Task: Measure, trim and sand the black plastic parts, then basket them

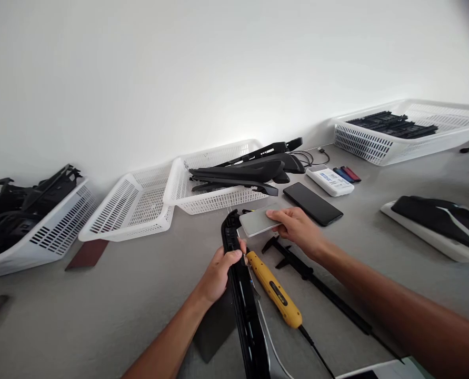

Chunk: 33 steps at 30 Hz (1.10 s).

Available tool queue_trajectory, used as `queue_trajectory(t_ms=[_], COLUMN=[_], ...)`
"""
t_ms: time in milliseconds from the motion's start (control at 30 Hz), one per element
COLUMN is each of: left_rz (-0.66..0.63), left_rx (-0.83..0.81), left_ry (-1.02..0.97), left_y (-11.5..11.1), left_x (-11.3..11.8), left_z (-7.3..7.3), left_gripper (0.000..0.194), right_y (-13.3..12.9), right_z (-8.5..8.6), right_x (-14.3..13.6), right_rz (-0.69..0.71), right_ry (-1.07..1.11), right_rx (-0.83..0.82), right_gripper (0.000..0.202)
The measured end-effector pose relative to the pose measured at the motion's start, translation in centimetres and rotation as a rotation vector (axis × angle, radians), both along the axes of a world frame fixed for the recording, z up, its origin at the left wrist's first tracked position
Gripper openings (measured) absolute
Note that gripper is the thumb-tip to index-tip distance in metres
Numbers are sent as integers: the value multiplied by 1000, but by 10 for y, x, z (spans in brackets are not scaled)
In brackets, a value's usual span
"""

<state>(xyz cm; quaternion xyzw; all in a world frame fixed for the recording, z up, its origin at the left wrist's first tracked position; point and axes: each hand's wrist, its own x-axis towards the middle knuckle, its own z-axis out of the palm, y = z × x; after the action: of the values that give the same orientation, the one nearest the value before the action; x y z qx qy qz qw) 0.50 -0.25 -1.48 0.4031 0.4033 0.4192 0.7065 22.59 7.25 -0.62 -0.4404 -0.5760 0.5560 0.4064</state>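
My left hand (217,273) is closed around a long black plastic trim piece (240,300), which stands tilted with its upper end away from me. Between the fingers and thumb of my right hand (293,223) is a flat light-grey rectangular block (260,220) with rounded corners. Its left edge is right beside the trim piece's upper end; whether they touch I cannot tell. A yellow corded hand tool (276,289) lies just right of the trim piece. Farther right, a black caliper (317,281) rests under my right forearm.
White baskets with black parts stand at left (60,231), centre (218,202) and far right (376,147); another basket (127,223) holds nothing visible. A black phone (313,203), a white box (329,180), lighters (347,173) and a black-and-white object (435,226) lie at right. A brown sheet (87,255) lies left.
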Motion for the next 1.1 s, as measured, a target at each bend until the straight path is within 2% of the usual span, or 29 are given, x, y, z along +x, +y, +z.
queue_trajectory(t_ms=[100, 267, 333, 400, 500, 600, 700, 767, 933, 1033, 1100], left_rz=[41, 84, 134, 159, 103, -25, -169, -209, -190, -144, -95], left_rx=[-1, -54, -44, -1, 37, 55, 154, 177, 151, 138, 118], left_ry=[2, 65, 122, 144, 154, 186, 214, 244, 275, 276, 271], left_y=[1, 2, 3, 3, 2, 1, -1, -2, -4, -5, -6], left_x=[1, -1, -2, -3, -4, -5, -3, -1, 4, 6, 7], left_z=[2, -7, -13, -17, -15, -6, 6, 11, 11, 8, 6], left_gripper=[38, 41, 41, 41, 45, 42, 36, 32, 26, 24, 24], right_y=[-3, -17, -20, -20, -19, -18, -15, -12, -3, -3, -6], right_z=[3, 9, 9, 8, 5, 2, 0, 0, 4, 8, 10], right_x=[1, -5, -8, -10, -13, -15, -14, -10, 2, 4, 2], right_rz=[7, 395, 480, 506, 451, 338, 187, 126, 75, -53, -44], right_ry=[104, 258, 265, 239, 184, 169, 140, 132, 114, 80, 43], right_rx=[75, 58, 60, 69, 82, 116, 173, 188, 177, 248, 294], right_gripper=[59, 43, 38, 31, 23, 31, 38, 41, 32, 23, 24])
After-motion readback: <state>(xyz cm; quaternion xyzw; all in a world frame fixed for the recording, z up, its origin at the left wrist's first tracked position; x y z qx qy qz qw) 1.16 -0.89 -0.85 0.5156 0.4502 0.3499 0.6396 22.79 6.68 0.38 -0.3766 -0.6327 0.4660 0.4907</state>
